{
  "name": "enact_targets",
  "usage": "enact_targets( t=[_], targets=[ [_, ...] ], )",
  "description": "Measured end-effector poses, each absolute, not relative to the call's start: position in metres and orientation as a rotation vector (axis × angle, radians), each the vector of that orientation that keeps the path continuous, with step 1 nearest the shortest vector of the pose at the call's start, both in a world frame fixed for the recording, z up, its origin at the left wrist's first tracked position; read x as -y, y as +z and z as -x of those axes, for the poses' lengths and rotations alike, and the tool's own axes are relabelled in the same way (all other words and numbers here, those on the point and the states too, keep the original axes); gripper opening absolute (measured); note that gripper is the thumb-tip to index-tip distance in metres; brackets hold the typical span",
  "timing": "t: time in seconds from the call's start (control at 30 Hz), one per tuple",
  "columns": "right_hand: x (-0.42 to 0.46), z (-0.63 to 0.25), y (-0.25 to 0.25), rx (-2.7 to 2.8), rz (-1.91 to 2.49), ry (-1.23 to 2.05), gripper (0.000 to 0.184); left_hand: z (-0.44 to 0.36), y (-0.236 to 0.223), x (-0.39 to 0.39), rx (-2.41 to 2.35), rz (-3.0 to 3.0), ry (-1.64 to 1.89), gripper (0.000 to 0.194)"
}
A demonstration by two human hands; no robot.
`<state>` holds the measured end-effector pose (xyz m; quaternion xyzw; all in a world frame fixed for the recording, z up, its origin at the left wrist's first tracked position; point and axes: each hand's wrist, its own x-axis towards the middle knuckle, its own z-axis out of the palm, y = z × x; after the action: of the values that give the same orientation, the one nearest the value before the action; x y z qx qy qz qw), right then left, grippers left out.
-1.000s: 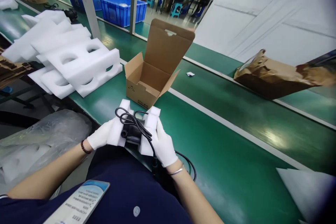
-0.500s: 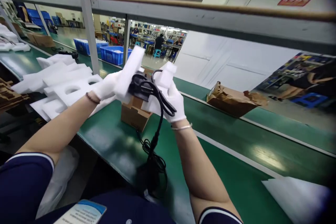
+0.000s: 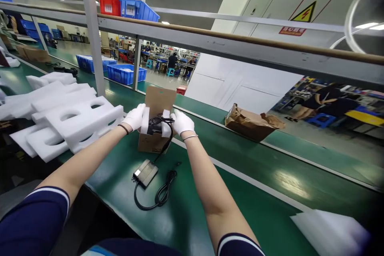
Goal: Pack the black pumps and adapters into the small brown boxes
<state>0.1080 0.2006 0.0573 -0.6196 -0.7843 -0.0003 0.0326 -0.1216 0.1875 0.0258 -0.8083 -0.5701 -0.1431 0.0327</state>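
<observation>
Both my hands wear white gloves. My left hand (image 3: 134, 117) grips the left white foam end cap (image 3: 145, 121), and my right hand (image 3: 182, 122) grips the right foam end cap (image 3: 166, 125). Between the caps sits a black device with a looped black cable (image 3: 157, 125). The whole bundle rests in the mouth of an open brown cardboard box (image 3: 154, 136) on the green conveyor belt (image 3: 258, 168). The cable runs down the box front to a grey power adapter (image 3: 146, 172) and a coiled cord (image 3: 163, 192) lying on the belt.
Stacked white foam inserts (image 3: 69, 120) lie left of the box. A crumpled brown paper bag (image 3: 252, 123) sits beyond the white belt stripe. A white foam sheet (image 3: 330, 228) lies at the lower right. A metal frame post (image 3: 93, 44) and rail stand behind; blue bins (image 3: 126, 73) farther back.
The foam-capped device went from near my lap, up into the air, then forward and down into the open box. The power adapter and cord now lie on the belt. My view tilted upward.
</observation>
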Motion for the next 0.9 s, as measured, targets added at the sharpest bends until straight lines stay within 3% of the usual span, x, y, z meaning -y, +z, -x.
enact_targets(
  t=[0.23, 0.4, 0.47, 0.53, 0.67, 0.8, 0.9],
  targets=[
    [-0.204, -0.094, 0.041, 2.777, 1.871, -0.016, 0.034, 0.086, 0.020, -0.183, 1.592, 2.570, -0.183, 0.020],
    [-0.137, -0.120, 0.006, 2.484, 1.560, -0.327, 0.042, 0.096, 0.001, -0.135, 1.578, 2.439, -0.537, 0.045],
    [-0.086, -0.128, -0.022, 2.458, 1.492, -0.231, 0.044, 0.109, -0.023, -0.094, 1.672, 2.452, -0.687, 0.045],
    [-0.034, -0.125, -0.055, 2.844, 1.192, 0.097, 0.042, 0.115, -0.050, -0.052, 1.764, 2.742, -0.498, 0.048],
    [0.024, -0.105, -0.100, 3.111, 1.196, 0.219, 0.027, 0.096, -0.084, -0.010, 1.967, 2.960, 0.253, 0.097],
    [0.031, -0.095, -0.098, 3.089, 1.295, 0.325, 0.026, 0.062, -0.082, -0.014, 2.190, 2.744, 0.209, 0.087],
    [0.037, -0.087, -0.090, 3.081, 1.195, 0.363, 0.030, 0.040, -0.080, -0.014, 2.227, 2.701, 0.151, 0.102]
  ],
)
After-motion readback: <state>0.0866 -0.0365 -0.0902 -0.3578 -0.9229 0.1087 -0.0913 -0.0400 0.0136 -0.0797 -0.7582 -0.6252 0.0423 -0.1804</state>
